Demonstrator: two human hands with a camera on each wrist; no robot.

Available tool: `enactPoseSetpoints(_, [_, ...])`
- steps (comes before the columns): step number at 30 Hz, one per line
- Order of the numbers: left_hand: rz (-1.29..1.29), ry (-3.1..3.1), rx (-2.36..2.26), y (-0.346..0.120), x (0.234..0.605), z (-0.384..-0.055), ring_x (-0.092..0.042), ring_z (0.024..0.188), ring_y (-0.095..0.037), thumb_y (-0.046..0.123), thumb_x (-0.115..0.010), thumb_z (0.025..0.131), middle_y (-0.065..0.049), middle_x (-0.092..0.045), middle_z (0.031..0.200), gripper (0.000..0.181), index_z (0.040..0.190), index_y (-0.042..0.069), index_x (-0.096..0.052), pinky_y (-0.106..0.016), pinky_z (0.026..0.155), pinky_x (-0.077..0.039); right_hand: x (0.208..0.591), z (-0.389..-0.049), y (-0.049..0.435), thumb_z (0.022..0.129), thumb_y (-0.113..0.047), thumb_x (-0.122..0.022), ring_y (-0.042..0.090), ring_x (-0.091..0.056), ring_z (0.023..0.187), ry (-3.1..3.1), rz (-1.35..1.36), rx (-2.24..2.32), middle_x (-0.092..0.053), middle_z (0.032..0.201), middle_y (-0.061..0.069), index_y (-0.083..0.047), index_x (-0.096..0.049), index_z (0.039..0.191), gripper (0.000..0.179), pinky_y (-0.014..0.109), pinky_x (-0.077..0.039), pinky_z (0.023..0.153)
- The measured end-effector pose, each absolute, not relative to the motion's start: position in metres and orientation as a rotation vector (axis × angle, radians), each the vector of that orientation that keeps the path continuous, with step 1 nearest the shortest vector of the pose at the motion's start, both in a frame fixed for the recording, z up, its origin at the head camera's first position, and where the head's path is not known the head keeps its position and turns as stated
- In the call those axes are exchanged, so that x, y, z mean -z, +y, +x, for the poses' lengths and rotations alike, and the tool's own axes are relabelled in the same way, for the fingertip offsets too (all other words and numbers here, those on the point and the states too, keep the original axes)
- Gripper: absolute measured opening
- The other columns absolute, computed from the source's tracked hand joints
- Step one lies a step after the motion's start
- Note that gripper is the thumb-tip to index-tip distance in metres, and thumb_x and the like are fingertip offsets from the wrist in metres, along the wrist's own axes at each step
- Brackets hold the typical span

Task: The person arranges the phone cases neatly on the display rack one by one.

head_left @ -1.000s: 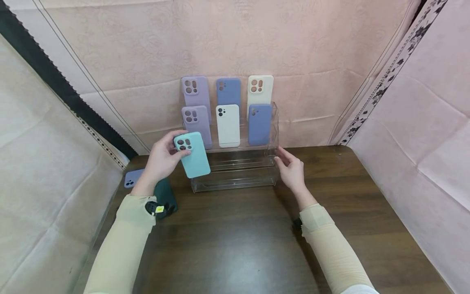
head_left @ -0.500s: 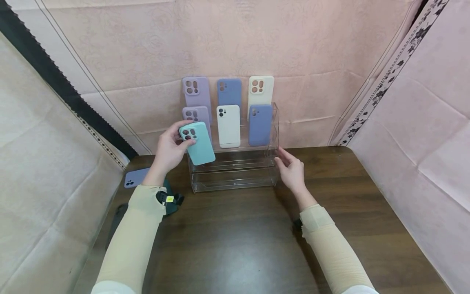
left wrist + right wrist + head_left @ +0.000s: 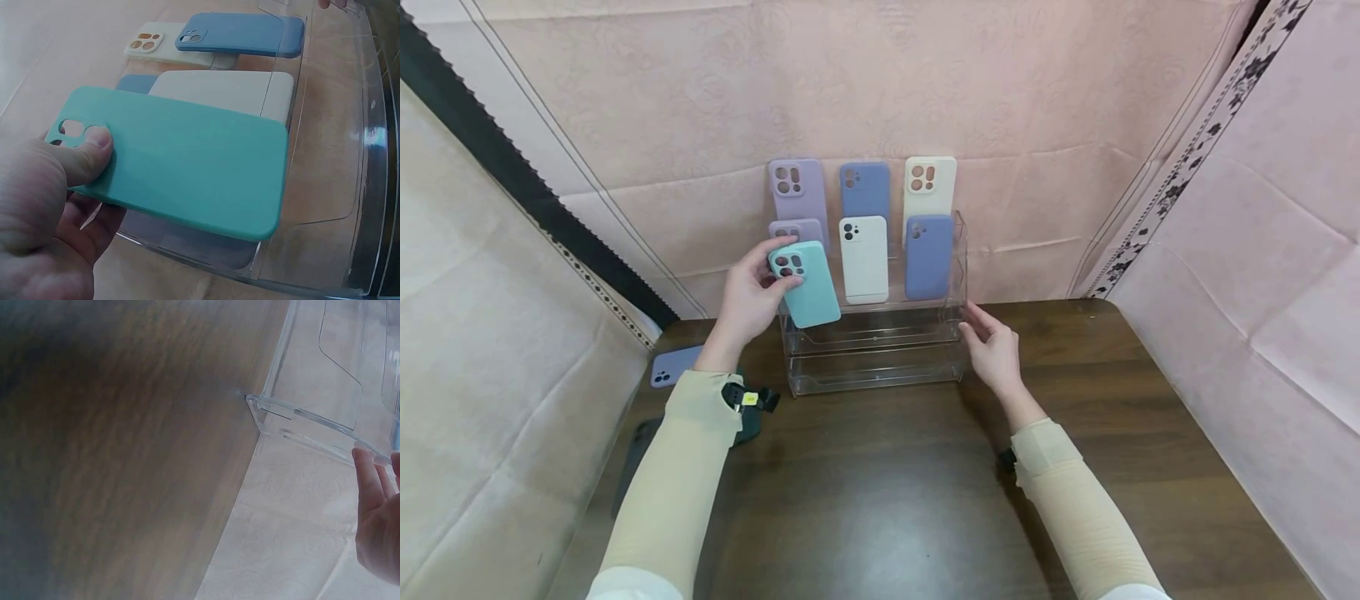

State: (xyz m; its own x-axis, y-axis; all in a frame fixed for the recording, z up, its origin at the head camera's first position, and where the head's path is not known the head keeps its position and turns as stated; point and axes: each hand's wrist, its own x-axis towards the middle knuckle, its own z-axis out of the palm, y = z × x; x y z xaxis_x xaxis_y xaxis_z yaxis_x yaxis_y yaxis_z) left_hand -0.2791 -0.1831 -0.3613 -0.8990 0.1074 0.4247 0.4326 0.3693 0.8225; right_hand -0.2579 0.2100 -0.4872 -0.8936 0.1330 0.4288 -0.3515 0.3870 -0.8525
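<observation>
My left hand pinches a turquoise phone case by its camera end, thumb in front. It is tilted in front of the left part of a clear tiered display stand. Behind it a lilac phone case is mostly covered. In the left wrist view the turquoise case overlaps a white phone case. My right hand grips the stand's right side edge between thumb and fingers; the right wrist view shows the fingers at the clear edge.
Upright on the stand are another lilac case, two blue cases and a cream case. On the wooden table, left, lie a periwinkle case and dark cases, partly under my left arm. Pale cloth hangs behind.
My left hand has carried the turquoise case up and slightly right, over the front of the lower lilac case. My right hand has stayed at the stand's edge.
</observation>
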Motion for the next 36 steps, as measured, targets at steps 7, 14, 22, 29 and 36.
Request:
enactPoseSetpoints(7, [-0.496, -2.454, 1.446, -0.182, 0.371, -0.281, -0.068, 0.101, -0.03, 0.006, -0.077, 0.1, -0.012, -0.069, 0.125, 0.057, 0.15, 0.028, -0.062, -0.053, 0.091, -0.06, 0.489, -0.259, 0.211, 0.102, -0.002, -0.073, 0.033, -0.074, 0.117, -2.227, 0.177, -1.522, -0.074, 0.131, 0.015, -0.005, -0.069, 0.143, 0.042, 0.012, -0.056, 0.083])
enactPoseSetpoints(14, [-0.554, -2.481, 1.344, -0.188, 0.389, -0.284, -0.067, 0.097, -0.025, 0.004, -0.08, 0.096, -0.008, -0.066, 0.128, 0.058, 0.148, 0.024, -0.065, -0.035, 0.081, -0.059, 0.49, -0.259, 0.212, 0.101, -0.002, -0.073, 0.033, -0.074, 0.116, -2.212, 0.197, -1.532, -0.074, 0.13, 0.016, -0.004, -0.069, 0.142, 0.041, 0.01, -0.055, 0.081])
enactPoseSetpoints(22, [-0.619, -2.437, 1.262, -0.194, 0.402, -0.288, -0.065, 0.102, -0.023, 0.003, -0.085, 0.092, -0.009, -0.065, 0.123, 0.054, 0.142, 0.017, -0.07, -0.022, 0.083, -0.057, 0.489, -0.259, 0.211, 0.101, 0.0, -0.072, 0.034, -0.074, 0.116, -2.203, 0.206, -1.536, -0.074, 0.13, 0.018, -0.002, -0.068, 0.142, 0.041, 0.011, -0.056, 0.082])
enactPoseSetpoints(29, [-0.692, -2.371, 1.099, -0.194, 0.406, -0.287, -0.066, 0.108, -0.025, -0.002, -0.086, 0.089, -0.013, -0.064, 0.129, 0.058, 0.144, 0.009, -0.069, -0.038, 0.09, -0.059, 0.488, -0.258, 0.211, 0.102, -0.001, -0.072, 0.034, -0.074, 0.117, -2.221, 0.202, -1.508, -0.074, 0.131, 0.017, -0.002, -0.068, 0.143, 0.041, 0.011, -0.056, 0.083])
enactPoseSetpoints(36, [-0.8, -2.262, 0.919, -0.195, 0.407, -0.289, -0.056, 0.123, -0.032, -0.006, -0.088, 0.085, -0.016, -0.059, 0.131, 0.059, 0.14, 0.004, -0.07, -0.046, 0.104, -0.05, 0.489, -0.259, 0.211, 0.101, -0.001, -0.073, 0.034, -0.074, 0.116, -2.214, 0.202, -1.527, -0.074, 0.131, 0.017, -0.003, -0.069, 0.142, 0.041, 0.01, -0.056, 0.081])
